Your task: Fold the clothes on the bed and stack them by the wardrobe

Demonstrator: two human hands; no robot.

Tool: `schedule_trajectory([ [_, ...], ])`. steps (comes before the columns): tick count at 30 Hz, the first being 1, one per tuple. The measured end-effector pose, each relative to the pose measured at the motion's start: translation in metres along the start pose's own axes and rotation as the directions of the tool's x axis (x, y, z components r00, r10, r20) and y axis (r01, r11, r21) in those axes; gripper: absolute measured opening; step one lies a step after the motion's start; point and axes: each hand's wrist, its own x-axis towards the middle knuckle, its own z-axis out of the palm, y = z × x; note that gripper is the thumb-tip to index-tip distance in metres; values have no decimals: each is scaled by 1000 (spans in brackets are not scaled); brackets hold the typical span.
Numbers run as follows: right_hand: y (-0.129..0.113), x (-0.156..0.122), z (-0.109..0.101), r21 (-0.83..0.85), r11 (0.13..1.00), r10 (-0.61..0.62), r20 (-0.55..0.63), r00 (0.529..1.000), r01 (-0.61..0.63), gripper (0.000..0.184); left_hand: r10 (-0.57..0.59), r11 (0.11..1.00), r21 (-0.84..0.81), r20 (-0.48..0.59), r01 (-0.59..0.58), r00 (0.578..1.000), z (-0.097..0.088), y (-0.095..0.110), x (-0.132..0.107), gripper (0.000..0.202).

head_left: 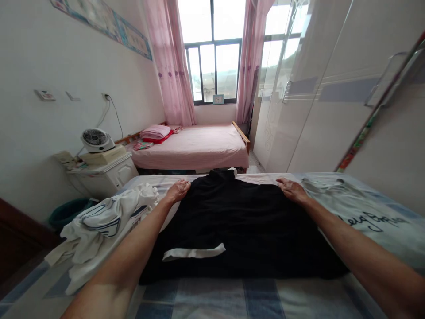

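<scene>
A black long-sleeved top (239,221) with a raised neck lies spread on the bed in front of me, its neck end pointing away. My left hand (179,189) is at its left shoulder, the fingers closed on the cloth edge. At the opposite shoulder, my right hand (292,190) pinches the fabric with its fingertips. Across the lower left of the top runs a narrow white band (194,252). A bit of white shows behind the neck. The thumbs are mostly hidden.
Crumpled white clothing (109,221) with dark stripes lies left, and a pale shirt (375,217) with black lettering right, both on the checked bedsheet (212,301). Beyond are a pink bed (206,146), a fan (97,139) on a cabinet, a green bin (68,212) and a white wardrobe (308,115).
</scene>
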Motion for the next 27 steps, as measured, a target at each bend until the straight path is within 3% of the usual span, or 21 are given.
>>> schedule_trajectory([
  [9,-42,33,22,-59,998,7,153,988,2,40,-170,985,-16,100,172,980,13,19,52,38],
  [14,-58,33,19,-95,995,-7,194,981,26,24,-231,967,-82,103,240,968,10,24,61,23],
  [17,-65,29,10,-99,993,-51,146,988,66,22,-193,963,-181,46,199,980,1,28,58,14],
  [22,-62,3,-17,-48,989,-142,-53,988,140,24,-79,936,-351,-103,38,992,-26,33,28,22],
  [25,-48,-28,-26,3,957,-283,-196,939,289,19,36,909,-404,-168,-102,985,-40,30,-17,18],
  [27,-36,-54,-24,-11,926,-372,-211,904,378,18,189,880,-405,-183,-249,965,-42,27,-54,17],
])
